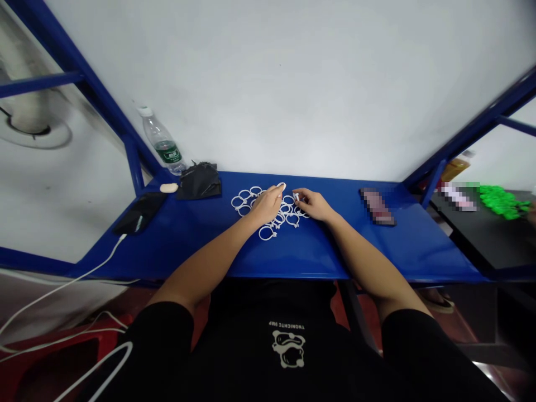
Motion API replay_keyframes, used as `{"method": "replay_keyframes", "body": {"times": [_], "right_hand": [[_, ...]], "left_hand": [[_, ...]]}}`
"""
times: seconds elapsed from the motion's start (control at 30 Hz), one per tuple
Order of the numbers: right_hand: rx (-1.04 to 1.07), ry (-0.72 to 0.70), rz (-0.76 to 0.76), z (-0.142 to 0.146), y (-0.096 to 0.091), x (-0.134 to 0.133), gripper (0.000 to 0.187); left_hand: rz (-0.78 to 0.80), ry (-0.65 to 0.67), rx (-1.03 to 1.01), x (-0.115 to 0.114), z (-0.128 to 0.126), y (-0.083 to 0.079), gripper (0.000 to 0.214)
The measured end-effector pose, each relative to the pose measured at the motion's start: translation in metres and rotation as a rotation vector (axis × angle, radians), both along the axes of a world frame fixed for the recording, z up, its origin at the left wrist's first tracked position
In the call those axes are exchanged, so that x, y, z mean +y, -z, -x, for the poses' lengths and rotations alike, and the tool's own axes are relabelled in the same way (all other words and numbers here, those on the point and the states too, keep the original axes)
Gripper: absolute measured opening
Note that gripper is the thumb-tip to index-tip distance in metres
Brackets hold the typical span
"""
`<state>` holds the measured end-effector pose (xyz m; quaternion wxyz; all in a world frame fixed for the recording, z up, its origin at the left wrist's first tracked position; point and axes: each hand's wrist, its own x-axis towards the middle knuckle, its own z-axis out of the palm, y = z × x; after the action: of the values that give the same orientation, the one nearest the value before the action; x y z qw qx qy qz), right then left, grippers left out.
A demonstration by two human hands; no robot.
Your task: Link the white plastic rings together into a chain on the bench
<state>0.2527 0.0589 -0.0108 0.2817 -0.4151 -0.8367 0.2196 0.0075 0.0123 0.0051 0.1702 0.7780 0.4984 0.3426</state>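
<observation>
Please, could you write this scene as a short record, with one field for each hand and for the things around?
surface: blue table
left hand: the left hand pinches a white piece
right hand: the right hand is at a small white part; grip unclear
around the hands: loose white rings
left side: clear bottle, black sheet-like item, pale oval item, black device with white cable
right side: flat device, pixelated
</observation>
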Motion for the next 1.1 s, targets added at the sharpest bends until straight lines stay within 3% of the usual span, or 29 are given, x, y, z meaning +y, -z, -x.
{"method": "replay_keyframes", "body": {"times": [0.27,0.6,0.87,1.1], "right_hand": [[0.001,-0.014,0.043,0.001,-0.001,0.000,0.040],[-0.017,-0.033,0.028,0.002,-0.003,-0.001,0.031],[0.017,0.012,0.011,0.001,0.000,0.001,0.038],[0.028,0.047,-0.136,-0.003,0.006,0.008,0.053]], "left_hand": [[0.077,-0.002,0.090,0.001,-0.002,0.002,0.047],[0.030,-0.001,0.087,0.001,-0.002,0.002,0.047],[0.026,0.050,0.110,0.000,-0.002,0.004,0.050],[-0.003,-0.009,0.085,0.002,0.002,0.010,0.038]]}}
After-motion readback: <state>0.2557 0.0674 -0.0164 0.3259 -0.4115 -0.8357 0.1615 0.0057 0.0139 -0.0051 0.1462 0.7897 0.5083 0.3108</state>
